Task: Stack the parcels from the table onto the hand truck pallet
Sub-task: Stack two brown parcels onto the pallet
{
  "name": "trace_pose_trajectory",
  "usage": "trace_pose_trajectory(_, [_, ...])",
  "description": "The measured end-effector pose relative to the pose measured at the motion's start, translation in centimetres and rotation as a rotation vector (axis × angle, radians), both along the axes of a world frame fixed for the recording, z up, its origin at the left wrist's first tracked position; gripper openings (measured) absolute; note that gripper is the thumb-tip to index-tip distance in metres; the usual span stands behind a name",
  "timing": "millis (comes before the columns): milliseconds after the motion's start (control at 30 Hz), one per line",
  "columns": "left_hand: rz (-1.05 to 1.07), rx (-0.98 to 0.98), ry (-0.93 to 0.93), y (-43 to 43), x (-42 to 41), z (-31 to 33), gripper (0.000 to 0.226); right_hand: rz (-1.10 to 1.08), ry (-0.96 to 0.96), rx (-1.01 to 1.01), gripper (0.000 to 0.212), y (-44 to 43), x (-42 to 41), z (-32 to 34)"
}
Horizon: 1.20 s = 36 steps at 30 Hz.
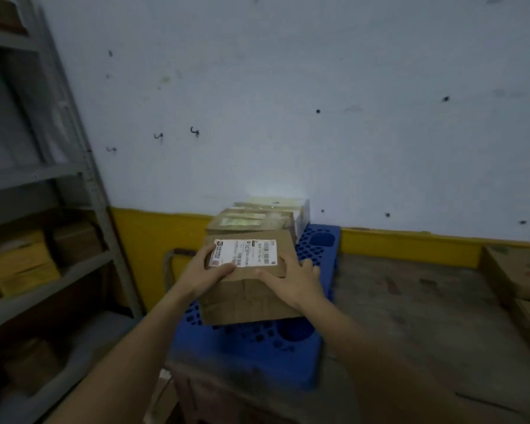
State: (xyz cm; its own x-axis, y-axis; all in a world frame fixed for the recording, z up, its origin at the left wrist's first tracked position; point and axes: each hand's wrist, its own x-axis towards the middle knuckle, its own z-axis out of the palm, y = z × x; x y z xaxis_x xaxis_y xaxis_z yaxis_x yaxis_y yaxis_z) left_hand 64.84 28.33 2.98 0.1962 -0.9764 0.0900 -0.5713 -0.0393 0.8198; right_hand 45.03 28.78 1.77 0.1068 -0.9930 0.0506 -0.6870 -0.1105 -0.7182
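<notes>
A brown cardboard parcel (251, 289) with a white shipping label on top sits on the blue perforated pallet (257, 347). My left hand (204, 272) grips its left side, thumb across the label's corner. My right hand (294, 281) grips its right side, thumb on the top face. Behind it on the pallet stand two more parcels, a brown taped one (251, 221) and a pale one (276, 205) against the wall.
A worn wooden table (416, 301) extends to the right, with cardboard boxes (520, 273) at its right edge. Grey metal shelving (43, 185) holding yellow and brown boxes stands on the left. A white wall with a yellow base stripe is right behind the pallet.
</notes>
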Motion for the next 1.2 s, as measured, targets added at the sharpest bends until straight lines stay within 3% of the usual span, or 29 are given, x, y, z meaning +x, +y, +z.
trace_pose_trajectory(367, [-0.088,0.029,-0.02,-8.2,8.1,-3.8,0.059,-0.126,0.024,0.214,0.072,-6.7,8.5,-3.5])
trace_pose_trajectory(800, [-0.137,0.075,0.084,-16.7,9.1,-5.7,0.052,-0.238,-0.048,0.199,0.073,-11.5,10.5,-4.8])
trace_pose_trajectory(1200, [-0.248,0.095,-0.134,-16.8,10.0,-5.6,0.062,-0.244,-0.012,0.231,0.067,-11.5,10.8,-4.3])
